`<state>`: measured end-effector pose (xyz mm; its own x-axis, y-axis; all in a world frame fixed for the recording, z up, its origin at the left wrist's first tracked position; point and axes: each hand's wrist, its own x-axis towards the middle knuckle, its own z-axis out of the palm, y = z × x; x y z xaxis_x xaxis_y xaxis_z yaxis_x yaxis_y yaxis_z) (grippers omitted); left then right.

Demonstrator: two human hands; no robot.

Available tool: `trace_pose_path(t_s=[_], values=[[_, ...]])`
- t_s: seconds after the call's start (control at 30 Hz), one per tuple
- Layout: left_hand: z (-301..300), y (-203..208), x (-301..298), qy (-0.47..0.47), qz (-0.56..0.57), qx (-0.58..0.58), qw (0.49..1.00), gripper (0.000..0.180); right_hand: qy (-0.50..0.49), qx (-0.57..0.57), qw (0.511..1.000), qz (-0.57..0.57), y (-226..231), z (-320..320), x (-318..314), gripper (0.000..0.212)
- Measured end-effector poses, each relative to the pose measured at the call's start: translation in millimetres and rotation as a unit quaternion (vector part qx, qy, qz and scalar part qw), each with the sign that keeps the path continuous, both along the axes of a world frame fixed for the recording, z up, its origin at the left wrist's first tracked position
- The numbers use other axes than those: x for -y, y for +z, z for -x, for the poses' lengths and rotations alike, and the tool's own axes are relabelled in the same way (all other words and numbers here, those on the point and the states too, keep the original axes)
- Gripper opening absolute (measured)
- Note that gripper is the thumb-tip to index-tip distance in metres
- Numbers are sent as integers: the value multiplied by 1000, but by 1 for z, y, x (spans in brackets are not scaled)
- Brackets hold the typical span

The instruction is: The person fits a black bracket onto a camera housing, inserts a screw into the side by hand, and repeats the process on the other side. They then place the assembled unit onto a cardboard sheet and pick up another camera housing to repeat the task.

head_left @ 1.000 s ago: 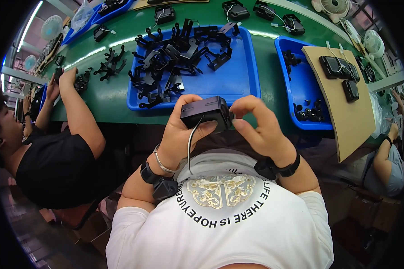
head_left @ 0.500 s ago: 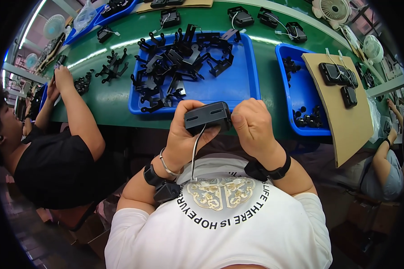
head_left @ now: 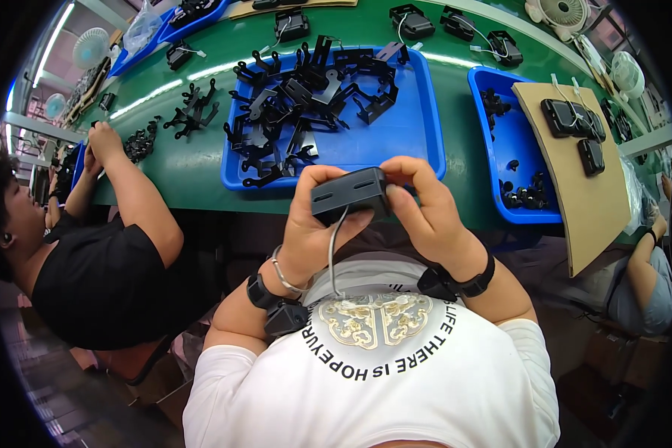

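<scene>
Left hand [head_left: 313,216] grips the slotted black housing [head_left: 351,193], frame centre — cable [head_left: 331,254] attached; right hand [head_left: 431,216] pinches its end. Brackets [head_left: 325,89], upper centre, lie loose — apparently unfitted.

At the centre of the frame, the black casing [head_left: 349,196] looks smooth and faintly satin, with a smooth plastic-coated cable [head_left: 331,254]. The bracelet [head_left: 279,275] below it is shiny metal. The brackets [head_left: 299,91] at upper centre look like dark sheet metal, some faces catching bright glare, in a blue tray [head_left: 396,153] of smooth, glossy plastic. The green counter [head_left: 183,157] is smooth and reflective. At right, the board [head_left: 593,201] is matt cardboard; at the bottom, the white shirt [head_left: 425,396] is matt cloth with a shiny emblem [head_left: 407,321].
</scene>
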<state>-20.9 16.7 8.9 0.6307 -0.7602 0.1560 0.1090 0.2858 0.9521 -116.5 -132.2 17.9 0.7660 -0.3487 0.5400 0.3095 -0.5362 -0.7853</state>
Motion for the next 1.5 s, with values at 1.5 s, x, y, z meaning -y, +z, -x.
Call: trace_pose_path(t_s=[1.5], values=[[-3, 8, 9, 153, -5, -79, 985, 37, 80, -23, 992, 94, 3, -11, -6, 63]])
